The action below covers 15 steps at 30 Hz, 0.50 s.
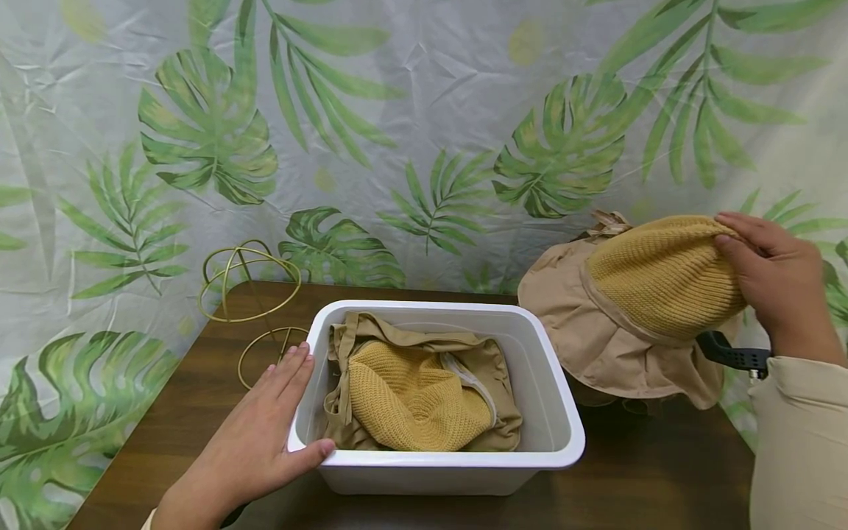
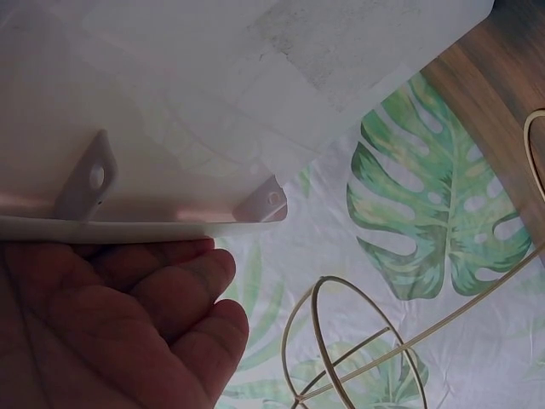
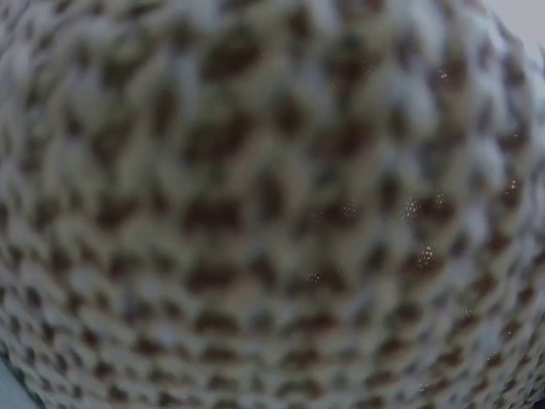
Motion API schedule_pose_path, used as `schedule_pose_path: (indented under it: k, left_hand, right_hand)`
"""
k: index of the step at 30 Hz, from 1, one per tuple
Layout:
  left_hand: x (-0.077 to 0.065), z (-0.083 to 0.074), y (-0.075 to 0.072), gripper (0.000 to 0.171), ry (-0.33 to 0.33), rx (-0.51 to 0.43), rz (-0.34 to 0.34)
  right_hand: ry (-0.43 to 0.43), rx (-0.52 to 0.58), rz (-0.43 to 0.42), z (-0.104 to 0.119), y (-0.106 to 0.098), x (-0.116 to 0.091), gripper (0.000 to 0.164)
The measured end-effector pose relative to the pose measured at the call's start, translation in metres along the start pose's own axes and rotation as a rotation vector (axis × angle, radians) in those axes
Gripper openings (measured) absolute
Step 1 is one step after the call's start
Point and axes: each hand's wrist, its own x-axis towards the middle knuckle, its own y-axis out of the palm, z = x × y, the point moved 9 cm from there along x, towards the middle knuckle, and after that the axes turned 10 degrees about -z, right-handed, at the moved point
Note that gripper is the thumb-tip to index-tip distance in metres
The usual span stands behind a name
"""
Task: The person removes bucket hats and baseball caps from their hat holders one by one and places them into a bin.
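1. Hat with a yellow knit crown and tan cloth brim is hanging just to the right of the white tub; whether its brim is touching the tub, I am unable to tell.
2. From my remote seat, I am watching the right hand in the head view: thumb and fingers are pinching the end of that crown, and the brim is drooping below.
3. Blurred knit is filling the right wrist view, so I am reading loops and gaps there, while the head view alone is giving me the grip.
4. The left hand is resting on the tub's left rim, its fingers lying nearly straight and close together, its thumb spreading apart toward the near corner.
5. The left wrist view is showing me the rim's underside, with holed ribs that the head view is hiding, and fingertips touching the lip.
6. Only the head view is letting me look inside the tub, where a second hat is lying with its knit crown dented.
7. Both those views are catching a gold wire frame left of the tub, the wooden table and the leaf-patterned curtain.
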Motion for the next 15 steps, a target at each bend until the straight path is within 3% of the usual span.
schedule_pose_path:
  k: [5,11,15]
  left_hand:
    - [0.0,0.0,-0.001,0.097,0.005,-0.001,-0.005]
    - [0.0,0.001,-0.001,0.097,0.004,0.001,-0.005]
    - [-0.001,0.0,-0.001,0.097,0.006,0.001,-0.003]
  right_hand:
    - [0.033,-0.018,0.024,-0.007,0.004,-0.005,0.039]
    - [-0.058,0.008,0.067,0.002,0.021,-0.011,0.038]
    - [-0.03,-0.027,0.051,0.0,0.016,-0.01,0.038]
